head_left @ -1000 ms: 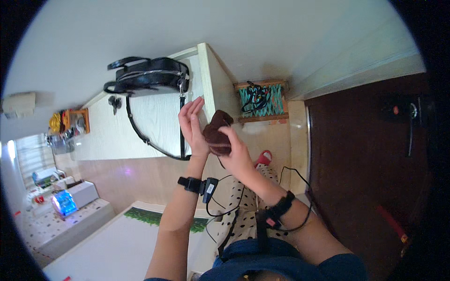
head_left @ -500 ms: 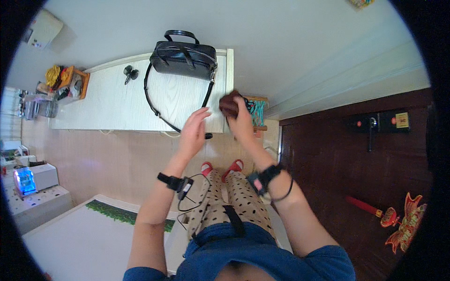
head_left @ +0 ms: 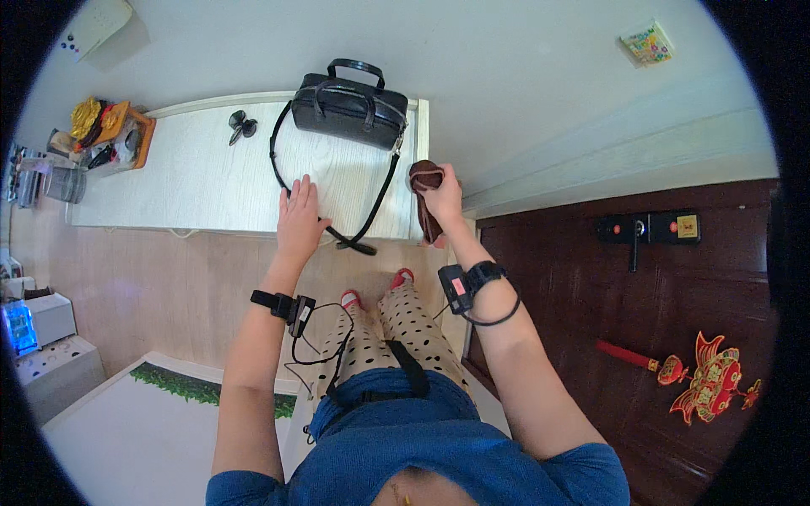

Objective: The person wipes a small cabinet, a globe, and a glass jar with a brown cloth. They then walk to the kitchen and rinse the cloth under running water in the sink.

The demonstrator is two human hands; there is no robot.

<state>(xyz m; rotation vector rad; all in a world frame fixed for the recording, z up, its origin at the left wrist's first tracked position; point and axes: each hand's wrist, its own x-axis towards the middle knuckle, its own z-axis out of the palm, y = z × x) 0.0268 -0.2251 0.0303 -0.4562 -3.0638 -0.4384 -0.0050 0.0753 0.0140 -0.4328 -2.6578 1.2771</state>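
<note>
The right hand (head_left: pixel 445 194) grips a brown cloth (head_left: pixel 424 179), fingers and thumb closed on its upper part. The cloth has a paler edging and sits to the right of the bag (head_left: pixel 350 110) and nearer the person than it, at the end of the cabinet (head_left: pixel 202 173), its lower part hanging down toward the person. What kind of cloth it is, I cannot tell

The left hand (head_left: pixel 299 221) is open and holds nothing, palm down with fingers reaching forward, on the person's side of the bag and to its left. It lies at the front edge of the cabinet, right by the strap (head_left: pixel 386 198); whether it touches either one, I cannot tell

The bag is black, stands on the white cabinet with its handles up, and its strap loops toward the person, the low end hanging over the front edge. Left of the bag lies a small dark item (head_left: pixel 242 128); farther left come a wooden box (head_left: pixel 143 135) and a clear jar (head_left: pixel 65 184)

Right of the bag and nearer the person is a dark door (head_left: pixel 548 278) with a handle (head_left: pixel 634 244) and a red and gold fish ornament (head_left: pixel 713 379). Straight toward the person from the bag are red slippers (head_left: pixel 403 278) and dotted trousers (head_left: pixel 413 329). Both forearms wear black bands (head_left: pixel 485 271)
</note>
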